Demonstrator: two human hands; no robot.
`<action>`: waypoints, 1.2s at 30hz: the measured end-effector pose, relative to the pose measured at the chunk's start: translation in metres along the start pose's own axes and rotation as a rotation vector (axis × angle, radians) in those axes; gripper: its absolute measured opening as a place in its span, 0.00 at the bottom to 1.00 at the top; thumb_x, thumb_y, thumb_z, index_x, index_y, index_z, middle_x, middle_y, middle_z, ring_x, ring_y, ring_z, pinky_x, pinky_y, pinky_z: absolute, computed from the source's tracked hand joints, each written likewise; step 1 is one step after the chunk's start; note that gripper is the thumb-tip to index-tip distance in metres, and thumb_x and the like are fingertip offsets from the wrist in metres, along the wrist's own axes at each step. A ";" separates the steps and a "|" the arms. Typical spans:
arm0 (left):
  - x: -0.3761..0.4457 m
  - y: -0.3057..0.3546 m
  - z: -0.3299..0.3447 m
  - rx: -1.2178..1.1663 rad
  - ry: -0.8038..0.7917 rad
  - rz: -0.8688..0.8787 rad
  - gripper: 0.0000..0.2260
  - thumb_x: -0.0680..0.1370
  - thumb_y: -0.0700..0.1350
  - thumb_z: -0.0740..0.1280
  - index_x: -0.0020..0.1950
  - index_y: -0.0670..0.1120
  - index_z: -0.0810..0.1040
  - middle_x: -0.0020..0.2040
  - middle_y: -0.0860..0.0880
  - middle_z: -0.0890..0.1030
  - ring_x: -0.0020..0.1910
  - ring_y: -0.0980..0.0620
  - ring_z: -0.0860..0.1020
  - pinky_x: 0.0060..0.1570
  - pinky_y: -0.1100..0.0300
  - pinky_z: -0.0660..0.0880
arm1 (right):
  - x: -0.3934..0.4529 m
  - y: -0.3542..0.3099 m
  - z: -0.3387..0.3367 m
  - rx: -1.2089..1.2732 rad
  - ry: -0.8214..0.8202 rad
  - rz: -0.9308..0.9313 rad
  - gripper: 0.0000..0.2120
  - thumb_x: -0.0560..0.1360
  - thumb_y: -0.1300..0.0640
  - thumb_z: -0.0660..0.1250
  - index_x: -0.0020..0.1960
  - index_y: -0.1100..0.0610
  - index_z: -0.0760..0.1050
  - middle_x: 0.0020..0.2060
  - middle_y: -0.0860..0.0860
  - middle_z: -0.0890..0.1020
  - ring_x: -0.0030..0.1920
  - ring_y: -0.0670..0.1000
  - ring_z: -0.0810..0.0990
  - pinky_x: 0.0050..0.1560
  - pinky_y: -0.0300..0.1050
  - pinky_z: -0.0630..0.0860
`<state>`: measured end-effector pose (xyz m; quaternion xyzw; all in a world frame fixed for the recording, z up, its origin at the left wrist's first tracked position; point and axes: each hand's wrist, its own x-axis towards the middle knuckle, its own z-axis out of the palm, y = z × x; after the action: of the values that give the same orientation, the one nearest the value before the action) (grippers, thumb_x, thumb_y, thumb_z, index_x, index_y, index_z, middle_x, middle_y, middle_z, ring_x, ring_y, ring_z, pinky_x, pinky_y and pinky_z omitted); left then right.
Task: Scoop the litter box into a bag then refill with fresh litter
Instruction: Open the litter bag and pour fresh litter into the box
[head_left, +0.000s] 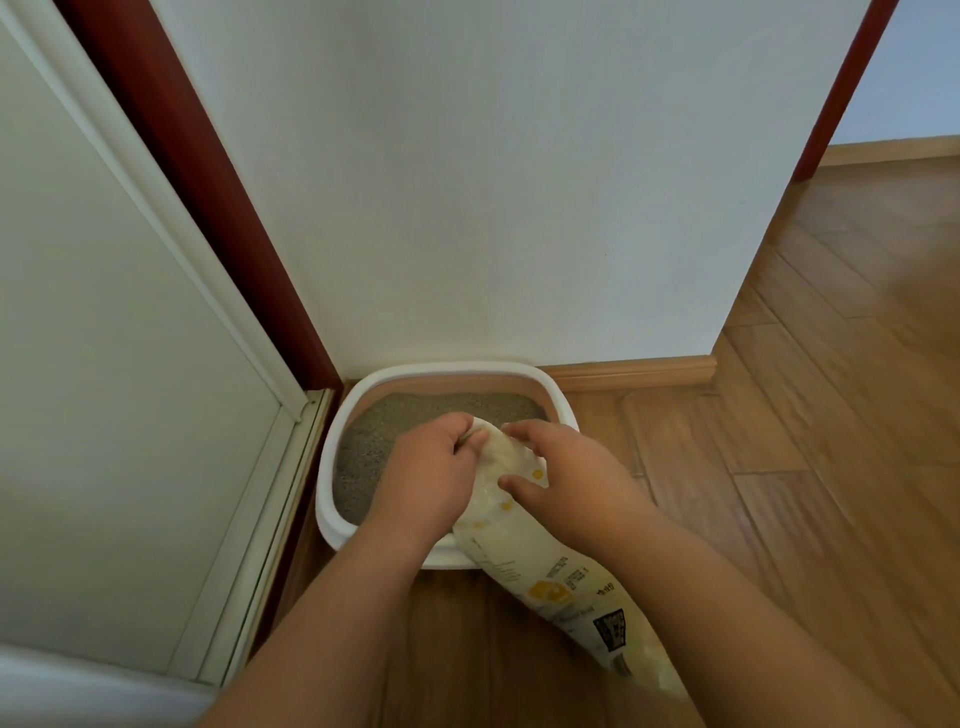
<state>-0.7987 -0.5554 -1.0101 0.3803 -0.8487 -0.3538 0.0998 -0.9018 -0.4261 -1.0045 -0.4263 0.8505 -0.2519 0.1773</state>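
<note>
Your left hand (431, 467) pinches the top end of the litter bag (524, 525), fingers curled round its white upper edge. Your right hand (563, 467) rests on the bag's upper right side, fingers bent over it and thumb pressed against its front; it holds the bag as well. The bag is pale cream with yellow marks and printed text, and it lies tilted: its lower end sits on the wooden floor (779, 415) near you, its body crosses the near rim of the litter box (457, 371), and its top end hangs over the grey litter (374, 441). Whether the bag's mouth is open cannot be told. The litter box is white, set on the floor in the corner where the white wall (493, 182) meets the dark red door frame (208, 182), its far rim touching the wall.
</note>
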 end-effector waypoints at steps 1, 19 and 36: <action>-0.001 0.001 0.001 0.009 -0.010 0.012 0.09 0.85 0.52 0.63 0.54 0.50 0.81 0.43 0.53 0.81 0.41 0.56 0.77 0.38 0.59 0.71 | 0.001 -0.001 0.001 0.006 0.007 -0.001 0.28 0.77 0.45 0.70 0.76 0.43 0.67 0.69 0.42 0.75 0.66 0.45 0.76 0.66 0.45 0.75; 0.018 -0.031 -0.025 0.149 -0.171 -0.087 0.13 0.83 0.42 0.65 0.66 0.53 0.77 0.60 0.55 0.81 0.55 0.56 0.79 0.53 0.59 0.77 | 0.012 -0.007 0.021 0.033 0.035 0.090 0.29 0.79 0.66 0.64 0.71 0.38 0.68 0.60 0.46 0.79 0.58 0.51 0.79 0.63 0.61 0.77; 0.032 -0.090 0.008 0.388 -0.308 -0.014 0.31 0.82 0.39 0.66 0.81 0.59 0.62 0.80 0.49 0.63 0.67 0.47 0.75 0.65 0.51 0.76 | -0.004 -0.016 0.003 -0.070 -0.082 0.056 0.18 0.75 0.69 0.61 0.48 0.44 0.72 0.49 0.46 0.76 0.50 0.51 0.76 0.59 0.55 0.78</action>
<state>-0.7731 -0.6155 -1.0798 0.3399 -0.9033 -0.2385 -0.1083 -0.8876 -0.4315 -0.9978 -0.4184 0.8624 -0.1993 0.2037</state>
